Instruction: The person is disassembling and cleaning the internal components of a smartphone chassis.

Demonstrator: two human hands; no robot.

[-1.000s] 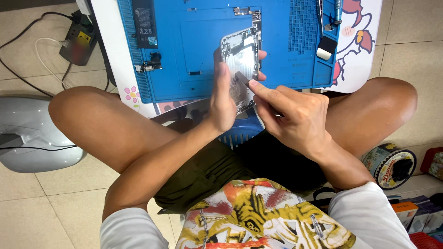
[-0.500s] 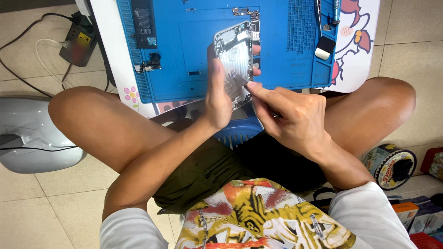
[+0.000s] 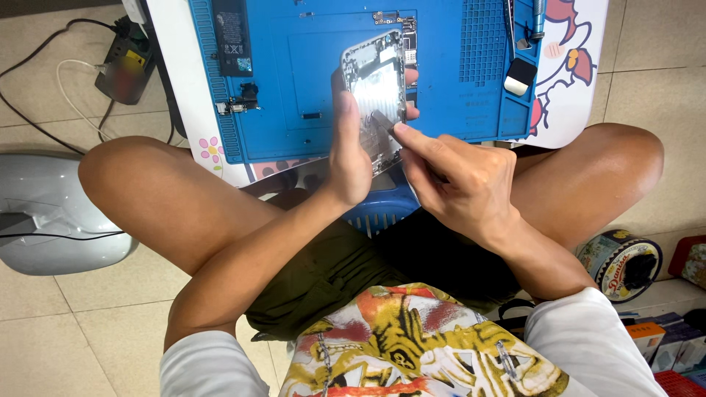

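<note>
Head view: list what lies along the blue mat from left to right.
Black battery → small connector part → opened phone shell held in the left hand, right hand touching it → white-tipped black pry tool.

Opened silver phone housing [image 3: 376,88], tilted upright

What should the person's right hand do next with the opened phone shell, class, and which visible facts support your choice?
Probably press the right hand's index fingertip gently along the metal inside of the phone shell, perhaps to seat or lift a small part. The left hand grips the shell's edge, tilted up over the blue work mat, and the fingertip already touches the inner plate. What lies under it is too small to tell.
</note>
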